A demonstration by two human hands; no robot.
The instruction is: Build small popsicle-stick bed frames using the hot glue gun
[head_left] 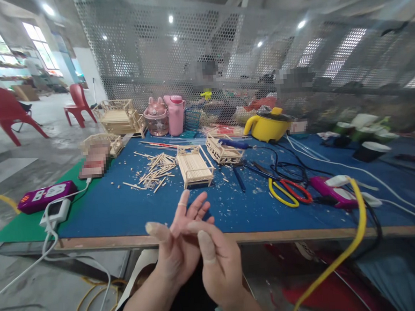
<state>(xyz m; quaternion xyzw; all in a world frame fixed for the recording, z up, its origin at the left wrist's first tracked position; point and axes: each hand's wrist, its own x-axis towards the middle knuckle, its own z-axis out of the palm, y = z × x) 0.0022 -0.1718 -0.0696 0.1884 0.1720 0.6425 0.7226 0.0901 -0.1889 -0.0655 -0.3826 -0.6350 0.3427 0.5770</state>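
Note:
My left hand (179, 244) is held palm up above the table's front edge, its fingers spread and nothing seen in it. A pale finger cover sits on its thumb. Against the left palm, my right hand (222, 258) has its index finger bent and its covered thumb close to it; what lies between them, if anything, is hidden. Just beyond the hands stands a small wooden-stick bed model (195, 168). To its left is a loose pile of short sticks (156, 170). A second stick model (223, 150) stands behind on the right, with a blue-handled tool (233, 143) across it.
Scissors (287, 193) with yellow and red handles lie on the right among black cables. A yellow pot (269, 126), a pink jug (175, 114) and larger stick models (119, 116) stand at the back. A phone (95, 160) is on the left. A yellow cable (359, 230) hangs over the front edge.

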